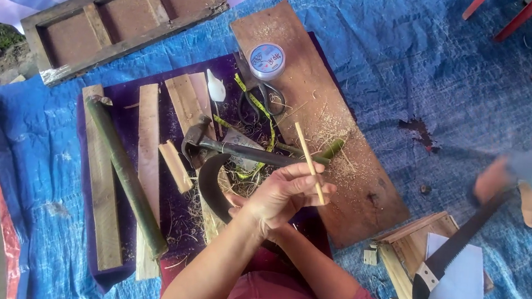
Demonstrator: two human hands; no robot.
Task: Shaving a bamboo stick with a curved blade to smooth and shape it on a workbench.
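My left hand (284, 194) is raised over the purple cloth and is closed around a thin pale bamboo stick (306, 152) that points up and away. My right forearm (313, 266), in a pink sleeve, runs in under the left wrist, and its hand is hidden there. A curved dark sickle blade (208, 186) lies just left of my left hand. A hammer (227, 147) with a dark handle lies behind it. A green bamboo pole (125, 174) rests on the cloth to the left.
A handsaw (449, 254) lies over a small wooden box (411, 240) and a white sheet at the right, with another person's blurred hand (493, 180) at its tip. Scissors (263, 103), a yellow tape measure, a round tin (267, 59), wooden slats, a brown board and a wooden frame (122, 16) lie around.
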